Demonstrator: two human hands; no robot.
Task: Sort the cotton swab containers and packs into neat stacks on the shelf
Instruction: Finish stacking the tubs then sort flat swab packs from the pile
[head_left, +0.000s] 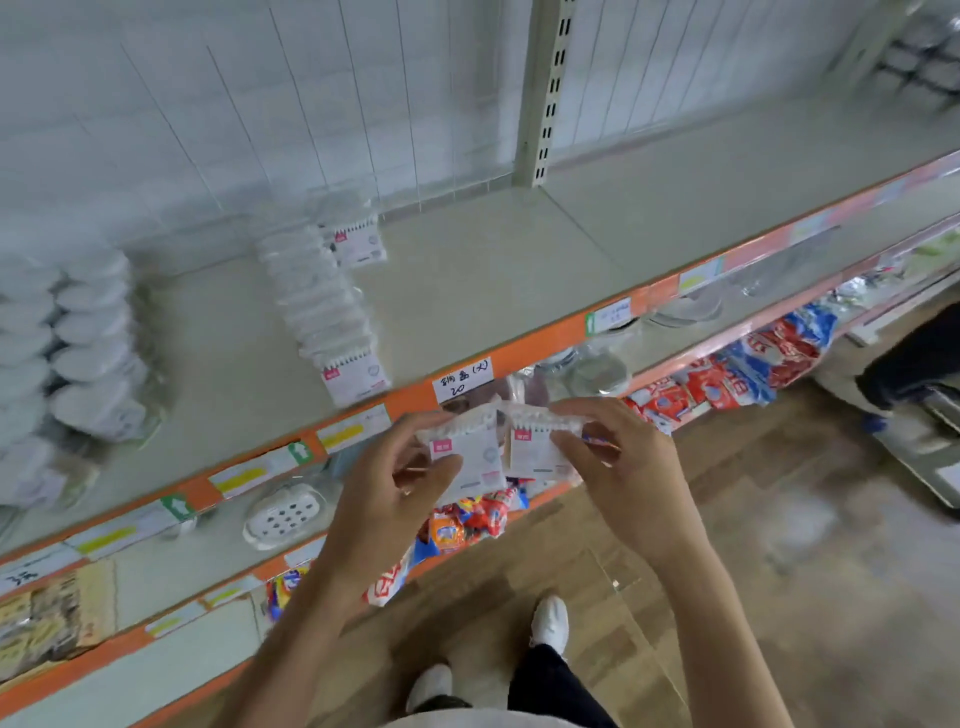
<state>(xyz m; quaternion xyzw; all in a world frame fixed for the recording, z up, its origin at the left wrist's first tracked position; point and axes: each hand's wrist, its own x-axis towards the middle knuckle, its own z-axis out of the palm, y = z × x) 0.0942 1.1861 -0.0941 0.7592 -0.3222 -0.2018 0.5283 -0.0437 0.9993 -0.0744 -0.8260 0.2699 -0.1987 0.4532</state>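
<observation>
soap dish (284, 515), snack packets (727, 371), wooden floor (779, 545)

The small swab packs (467, 457) are clear, glossy plastic film over white paper cards. The pale grey shelf (493, 270) looks like smooth, matt painted metal with an orange front edge. Glossy red-and-blue plastic packets (727, 379) lie below; the brown floor (727, 571) looks like wood-grain planks.

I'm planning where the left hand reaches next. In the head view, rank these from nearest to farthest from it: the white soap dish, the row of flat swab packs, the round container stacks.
From the left hand:
1. White soap dish, on the lower shelf, just to its left.
2. Row of flat swab packs, on the upper shelf, above it.
3. Round container stacks, far left on the upper shelf.
</observation>
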